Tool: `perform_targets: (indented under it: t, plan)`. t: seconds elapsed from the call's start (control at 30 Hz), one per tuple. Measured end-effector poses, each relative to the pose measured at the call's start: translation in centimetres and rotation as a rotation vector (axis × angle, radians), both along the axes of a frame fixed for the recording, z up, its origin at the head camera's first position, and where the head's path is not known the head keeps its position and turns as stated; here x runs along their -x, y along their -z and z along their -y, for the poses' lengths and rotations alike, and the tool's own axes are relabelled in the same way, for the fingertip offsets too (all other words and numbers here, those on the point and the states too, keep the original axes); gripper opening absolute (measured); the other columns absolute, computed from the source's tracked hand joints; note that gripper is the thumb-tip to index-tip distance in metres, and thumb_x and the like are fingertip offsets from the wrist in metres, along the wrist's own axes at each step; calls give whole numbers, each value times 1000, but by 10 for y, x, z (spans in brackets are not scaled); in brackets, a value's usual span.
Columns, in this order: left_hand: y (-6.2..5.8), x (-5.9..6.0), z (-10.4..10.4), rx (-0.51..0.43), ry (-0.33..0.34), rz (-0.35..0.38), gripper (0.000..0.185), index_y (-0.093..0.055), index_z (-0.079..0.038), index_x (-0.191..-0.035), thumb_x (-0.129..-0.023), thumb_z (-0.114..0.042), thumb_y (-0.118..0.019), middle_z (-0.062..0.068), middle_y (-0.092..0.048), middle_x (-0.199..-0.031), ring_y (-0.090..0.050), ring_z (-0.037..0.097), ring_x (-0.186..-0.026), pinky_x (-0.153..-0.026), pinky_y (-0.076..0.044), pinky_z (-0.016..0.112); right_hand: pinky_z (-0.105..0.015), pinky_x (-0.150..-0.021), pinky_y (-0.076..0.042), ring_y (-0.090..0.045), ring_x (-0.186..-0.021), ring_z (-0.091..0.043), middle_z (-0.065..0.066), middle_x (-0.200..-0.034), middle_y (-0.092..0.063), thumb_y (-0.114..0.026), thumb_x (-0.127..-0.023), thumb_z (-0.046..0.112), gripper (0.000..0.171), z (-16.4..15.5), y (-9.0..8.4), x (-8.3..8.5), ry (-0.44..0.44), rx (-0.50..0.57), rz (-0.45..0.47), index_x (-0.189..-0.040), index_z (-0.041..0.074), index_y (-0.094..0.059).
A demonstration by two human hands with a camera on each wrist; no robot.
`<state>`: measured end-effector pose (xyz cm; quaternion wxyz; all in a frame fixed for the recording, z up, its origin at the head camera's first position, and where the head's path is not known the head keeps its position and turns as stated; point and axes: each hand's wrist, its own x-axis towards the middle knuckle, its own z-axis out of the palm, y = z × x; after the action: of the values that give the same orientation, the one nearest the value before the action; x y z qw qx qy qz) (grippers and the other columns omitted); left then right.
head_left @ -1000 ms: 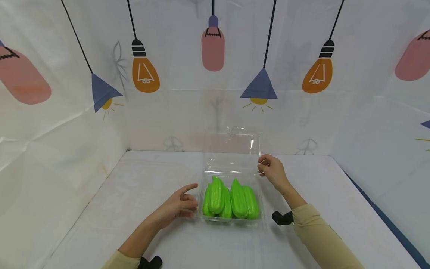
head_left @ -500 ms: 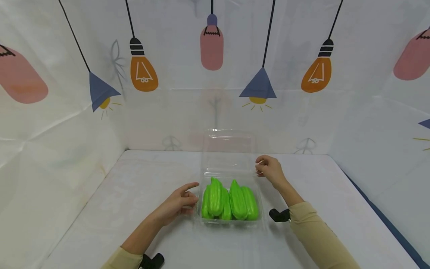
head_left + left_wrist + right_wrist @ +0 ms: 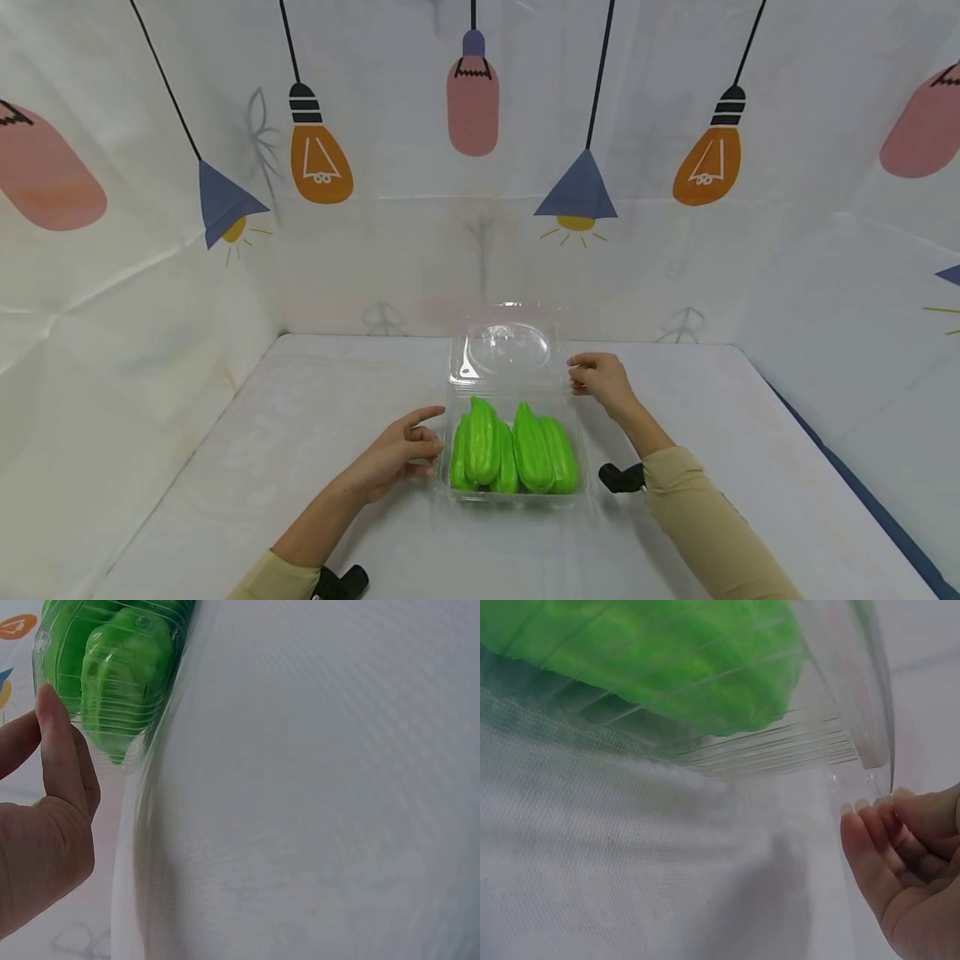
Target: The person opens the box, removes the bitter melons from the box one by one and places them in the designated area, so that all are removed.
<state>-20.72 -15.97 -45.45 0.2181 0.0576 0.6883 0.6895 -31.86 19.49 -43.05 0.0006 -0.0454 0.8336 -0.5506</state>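
My left hand [image 3: 397, 454] rests with loose fingers against the left wall of the clear clamshell box [image 3: 512, 493], near the table's [image 3: 225, 500] front edge. The green peppers [image 3: 513, 450] lie inside, blurred through ribbed plastic. My right hand [image 3: 600, 382] pinches the half-raised lid's [image 3: 510, 350] right edge.

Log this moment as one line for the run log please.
left hand: steadies clear box side | right hand: pinches lid edge, lid partly lowered | contents: green vegetables
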Motion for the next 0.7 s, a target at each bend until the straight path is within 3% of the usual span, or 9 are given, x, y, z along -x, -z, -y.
perform_targets:
  t: [0.27,0.7]
  plan:
    - [1,1,-1,-6,-5,16,70,-26,-14,-156,-96,-8,-62,0,-56,-93,-59,10,-74,-65,-57,20,-27,-69,-61,-66,-71,-12,-33,-109,-66,-56,-98,5,36,0,3,2,2,15,88,-127,-15,-58]
    - [1,0,-3,-11,-5,13,72,-26,-14,-156,-95,-12,-65,0,-56,-93,-60,11,-76,-66,-58,22,-23,-64,-58,-64,-68,-9,-18,-93,-69,-57,-100,13,38,-1,12,3,17,3,152,-128,-12,-59]
